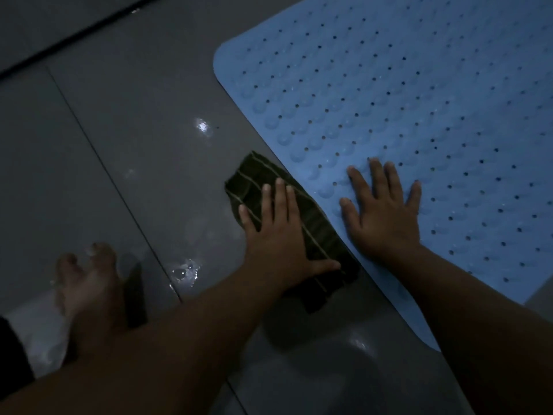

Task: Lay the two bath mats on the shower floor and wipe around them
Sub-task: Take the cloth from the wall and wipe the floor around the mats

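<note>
A light blue rubber bath mat (404,94) with rows of small holes and bumps lies flat on the grey tiled floor (125,151), filling the upper right. Only this one mat is in view. A dark green cloth (317,235) with thin pale stripes lies folded on the tiles right against the mat's left edge. My left hand (278,232) presses flat on top of the cloth, fingers spread. On the mat near that same edge rests my right hand (386,214), palm down, fingers apart, holding nothing.
The tiles are wet, with shiny water drops (184,272) left of the cloth. A bare foot (89,283) stands on the floor at lower left. A dark line (74,34) runs across the floor's upper left.
</note>
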